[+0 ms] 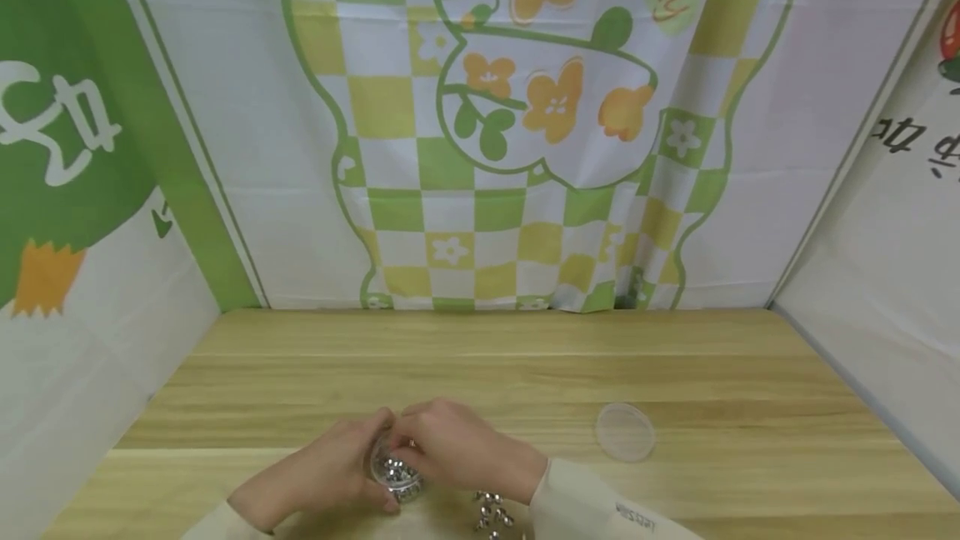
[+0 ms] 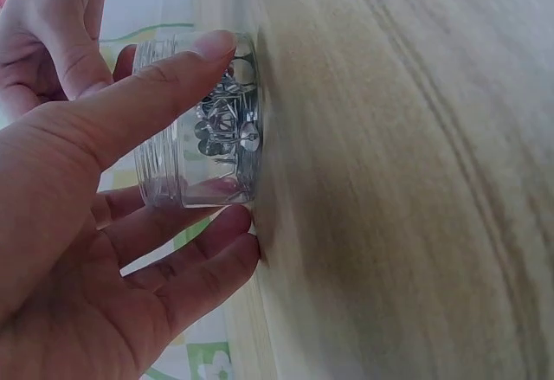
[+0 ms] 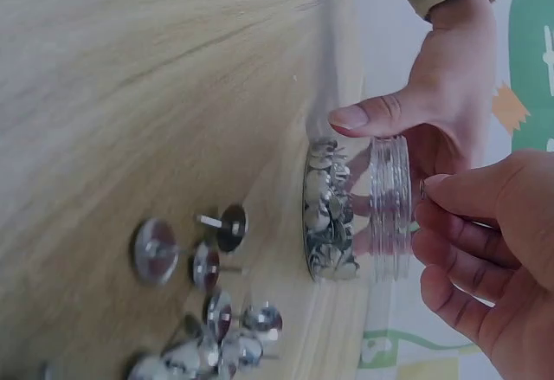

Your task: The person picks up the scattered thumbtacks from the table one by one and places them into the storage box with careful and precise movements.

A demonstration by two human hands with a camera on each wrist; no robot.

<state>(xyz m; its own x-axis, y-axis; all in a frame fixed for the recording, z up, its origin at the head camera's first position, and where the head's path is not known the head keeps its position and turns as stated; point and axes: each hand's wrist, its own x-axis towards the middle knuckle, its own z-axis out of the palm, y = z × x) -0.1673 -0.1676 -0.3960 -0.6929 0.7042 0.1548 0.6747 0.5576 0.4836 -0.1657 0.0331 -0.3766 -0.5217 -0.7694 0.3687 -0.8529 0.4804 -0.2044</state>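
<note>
A clear plastic jar (image 2: 195,185) with a threaded rim stands on the table, silvery thumbtacks (image 3: 325,211) piled in its lower part. My left hand (image 1: 330,467) holds the jar from the side, thumb on one side and fingers round the other. At the jar's open mouth is my right hand (image 1: 457,444). Its thumb and index finger pinch a small metal thumbtack (image 3: 423,190), mostly covered by the fingertips. A loose heap of thumbtacks (image 1: 491,512) lies on the table to the right of the jar, under the right forearm.
A round clear lid (image 1: 625,432) lies flat on the wooden table (image 1: 480,365), right of the hands. Printed cloth (image 1: 517,240) hangs along the table's back edge, with more cloth walls at the left and right.
</note>
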